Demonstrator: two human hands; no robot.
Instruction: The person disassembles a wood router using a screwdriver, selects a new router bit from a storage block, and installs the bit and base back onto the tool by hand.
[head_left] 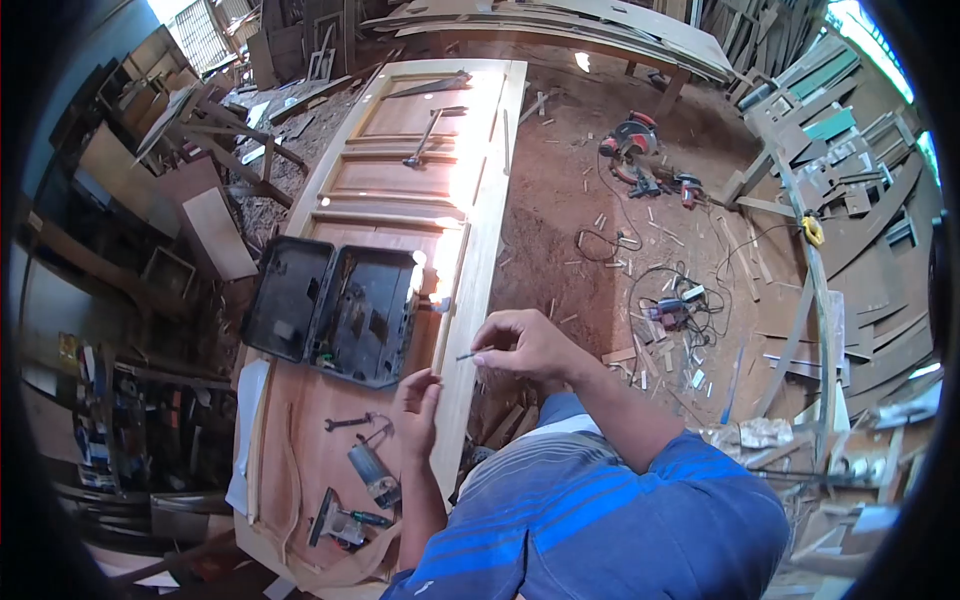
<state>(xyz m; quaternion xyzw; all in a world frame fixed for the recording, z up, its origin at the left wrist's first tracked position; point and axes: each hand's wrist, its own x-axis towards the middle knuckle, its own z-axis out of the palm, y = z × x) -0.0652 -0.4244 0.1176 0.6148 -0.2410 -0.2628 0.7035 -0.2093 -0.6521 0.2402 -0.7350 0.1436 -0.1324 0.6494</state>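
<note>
Reddish floor [555, 240] fills the frame's centre right, beside a panelled door [335, 402] bearing an open case [290, 295]. Near the frame's middle, the right hand [527, 345] pinches a rod [464, 356] between thumb and fingertips; the left hand [418, 402] is loosely curled — whether it holds anything, one cannot tell. Gripped only by one end near the door's right edge, the rod could slip and drop — its thinness would be the cause. It looks short, dark and straight.
</note>
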